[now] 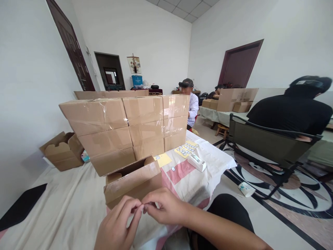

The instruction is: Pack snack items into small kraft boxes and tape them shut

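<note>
My left hand [122,222] and my right hand [165,206] meet fingertip to fingertip at the near side of the table. Both are closed in a pinch, and whatever sits between the fingertips is too small to make out. Just beyond them stands an open cardboard box [135,180] with its flaps up. To its right lie a yellow sheet [164,160] with a few stickers and another yellow sheet [179,153] covered with several small blue-edged stickers. One loose sticker [173,169] rests on the cloth, near a white tape dispenser [197,162].
Taped cardboard boxes [145,135] are stacked behind the open box. Another open carton [63,151] and a black flat object [22,206] lie to the left. One person sits beyond the stack; another sits at right in a folding chair [270,142]. A paper cup [246,189] lies on the floor.
</note>
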Demonstrator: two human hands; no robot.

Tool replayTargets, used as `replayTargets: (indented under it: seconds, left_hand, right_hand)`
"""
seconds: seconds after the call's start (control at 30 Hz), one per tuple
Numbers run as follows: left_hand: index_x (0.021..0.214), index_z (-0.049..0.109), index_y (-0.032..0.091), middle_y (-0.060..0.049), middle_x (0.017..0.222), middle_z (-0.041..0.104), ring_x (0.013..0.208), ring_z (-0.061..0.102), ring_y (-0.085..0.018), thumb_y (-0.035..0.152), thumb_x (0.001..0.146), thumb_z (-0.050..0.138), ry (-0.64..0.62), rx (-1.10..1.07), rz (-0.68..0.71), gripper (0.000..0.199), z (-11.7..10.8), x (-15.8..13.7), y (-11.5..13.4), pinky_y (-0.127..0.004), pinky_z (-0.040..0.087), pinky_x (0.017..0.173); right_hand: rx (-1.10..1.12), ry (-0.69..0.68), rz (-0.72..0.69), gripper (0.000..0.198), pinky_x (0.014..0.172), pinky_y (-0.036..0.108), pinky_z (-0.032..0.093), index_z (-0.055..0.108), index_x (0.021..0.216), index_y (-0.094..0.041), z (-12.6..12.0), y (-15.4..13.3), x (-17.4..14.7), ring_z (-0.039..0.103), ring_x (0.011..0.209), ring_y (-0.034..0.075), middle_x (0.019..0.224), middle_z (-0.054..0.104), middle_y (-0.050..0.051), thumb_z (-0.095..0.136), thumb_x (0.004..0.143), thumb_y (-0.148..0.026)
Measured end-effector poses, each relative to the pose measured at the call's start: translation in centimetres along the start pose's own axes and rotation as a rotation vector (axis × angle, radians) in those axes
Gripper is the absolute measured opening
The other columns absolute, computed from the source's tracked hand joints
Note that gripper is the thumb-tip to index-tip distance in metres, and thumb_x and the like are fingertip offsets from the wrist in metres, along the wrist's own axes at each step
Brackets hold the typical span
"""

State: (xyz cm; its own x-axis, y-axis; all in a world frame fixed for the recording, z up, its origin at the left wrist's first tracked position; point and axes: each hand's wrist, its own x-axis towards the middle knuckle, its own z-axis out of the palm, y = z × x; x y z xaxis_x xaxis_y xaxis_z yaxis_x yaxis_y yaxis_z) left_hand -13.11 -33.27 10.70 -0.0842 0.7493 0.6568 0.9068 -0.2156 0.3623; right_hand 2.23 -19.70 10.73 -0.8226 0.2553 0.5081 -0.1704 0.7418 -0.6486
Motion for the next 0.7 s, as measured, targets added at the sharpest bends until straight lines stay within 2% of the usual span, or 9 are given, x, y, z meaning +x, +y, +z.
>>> replayTargets:
  seconds: [0.13,0.3,0.43,0.53,0.7]
  left_hand:
    - [0.106,0.063,0.025,-0.001,0.092,0.069,0.078,0.07,-0.013,0.04,0.101,0.055,0.004,-0.054,-0.055,0.017,-0.1,0.1,0.1,-0.016,0.056,0.064]
    - [0.101,0.066,0.025,0.0,0.086,0.069,0.073,0.069,-0.015,0.049,0.096,0.062,0.024,-0.117,-0.185,0.025,0.2,0.3,0.1,-0.019,0.055,0.056]
    - [0.096,0.069,0.024,0.001,0.077,0.067,0.063,0.064,-0.014,0.053,0.094,0.063,0.023,-0.303,-0.33,0.03,1.6,0.0,0.1,-0.02,0.053,0.053]
    - [0.096,0.071,0.023,-0.001,0.077,0.068,0.069,0.067,-0.016,0.052,0.093,0.065,0.037,-0.47,-0.437,0.03,2.9,-0.5,-0.5,-0.021,0.056,0.057]
    - [0.093,0.072,0.022,-0.001,0.078,0.068,0.073,0.069,-0.018,0.052,0.086,0.073,0.013,-0.567,-0.491,0.03,4.0,-1.4,-2.2,-0.021,0.056,0.06]
  right_hand:
    - [0.051,0.004,0.013,0.022,0.071,0.022,0.051,0.073,0.098,-0.017,-0.1,-0.2,0.0,0.069,0.075,0.012,0.09,0.078,0.005,0.051,0.097,-0.02]
    - [0.129,0.055,0.027,0.024,0.066,0.02,0.051,0.075,0.104,-0.016,-0.1,-0.5,0.1,0.067,0.072,0.012,0.09,0.078,0.006,0.054,0.097,-0.025]
    - [0.141,0.079,0.044,0.026,0.067,0.022,0.051,0.075,0.108,-0.015,-0.1,-0.6,0.2,0.064,0.07,0.012,0.086,0.076,0.006,0.056,0.093,-0.023]
    - [0.165,0.08,0.048,0.031,0.067,0.022,0.051,0.075,0.111,-0.016,0.0,-0.3,0.2,0.064,0.072,0.012,0.089,0.076,0.006,0.055,0.088,-0.018]
    - [0.203,0.072,0.098,0.034,0.061,0.02,0.047,0.076,0.112,-0.015,0.4,0.3,0.1,0.052,0.059,0.008,0.084,0.074,0.004,0.056,0.084,-0.015]
